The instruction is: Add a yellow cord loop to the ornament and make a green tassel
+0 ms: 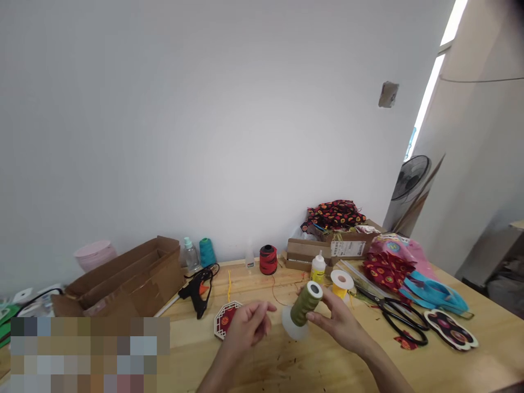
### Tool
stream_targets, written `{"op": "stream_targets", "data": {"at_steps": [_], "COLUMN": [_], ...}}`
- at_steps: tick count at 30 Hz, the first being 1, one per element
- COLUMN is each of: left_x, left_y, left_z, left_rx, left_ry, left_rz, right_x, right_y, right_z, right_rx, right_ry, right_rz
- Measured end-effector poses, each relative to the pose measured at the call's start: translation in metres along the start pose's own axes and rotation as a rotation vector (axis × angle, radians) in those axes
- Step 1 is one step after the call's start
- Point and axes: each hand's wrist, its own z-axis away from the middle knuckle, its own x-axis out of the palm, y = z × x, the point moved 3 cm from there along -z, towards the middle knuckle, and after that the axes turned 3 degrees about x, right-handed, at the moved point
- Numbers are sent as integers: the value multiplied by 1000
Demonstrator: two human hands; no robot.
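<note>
My right hand (338,322) is wrapped round an olive-green thread spool (305,305), which leans to the right above a pale round base (292,329). Whether the spool touches the table cannot be made out. My left hand (249,323) is closed, fingers curled inward and thumb against them; anything in it is hidden. Just behind that hand lies an octagonal ornament (221,322) with a white lattice rim and red centre, partly covered by the hand. From its top a yellow cord (230,286) runs away across the table.
Left of my hands are a black glue gun (198,295), a teal thread cone (207,252) and a long cardboard box (135,278). Behind stand a red thread spool (268,260) and a glue bottle (318,270). Black scissors (403,322) and a yellow ribbon spool (340,284) are at the right.
</note>
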Motion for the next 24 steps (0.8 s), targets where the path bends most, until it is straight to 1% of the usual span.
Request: {"op": "stream_targets", "data": {"at_steps": [3,5,7,8,10,12,13,14,15,16,17,18,19,20,21,22,23,24], "left_x": [-5,-11,-16,-17,-16,-9,-5,-1,2,3,1,-3,-9,-17,-26,-33,-39,-43], "left_y": [20,31,38,40,39,35,34,33,34,37,43,51,60,69,76,81,83,82], "left_z": [-15,-24,-30,-32,-31,-24,-19,-12,-6,1,7,11,15,17,18,19,20,21], "left_rx": [19,27,32,32,26,17,13,9,9,14,27,54,86,97,113,130,135,133], "left_ry": [-17,-42,-70,-83,-120,-181,-220,-262,-296,-319,-325,-299,-239,-168,-88,-17,36,72], "left_rz": [-37,-50,-65,-74,-94,-121,-135,-148,-158,-166,-170,-172,-166,-153,-144,-134,-129,-124], "right_x": [0,-4,-11,-15,-23,-33,-39,-46,-54,-63,-71,-78,-83,-87,-88,-89,-90,-91], "right_y": [-1,-4,-8,-10,-13,-15,-16,-17,-20,-23,-27,-31,-35,-39,-43,-47,-52,-57], "right_z": [3,7,11,13,15,13,12,11,9,8,8,7,8,9,11,14,17,19], "right_rx": [-43,-50,-29,-18,-1,0,-8,-19,-30,-39,-41,-31,-11,15,29,25,3,-35], "right_ry": [-55,-88,-88,-56,82,293,403,501,574,614,610,563,476,365,254,179,159,201], "right_rz": [-22,-88,-251,-368,-615,-767,-782,-751,-678,-572,-448,-323,-221,-166,-172,-235,-341,-467]}}
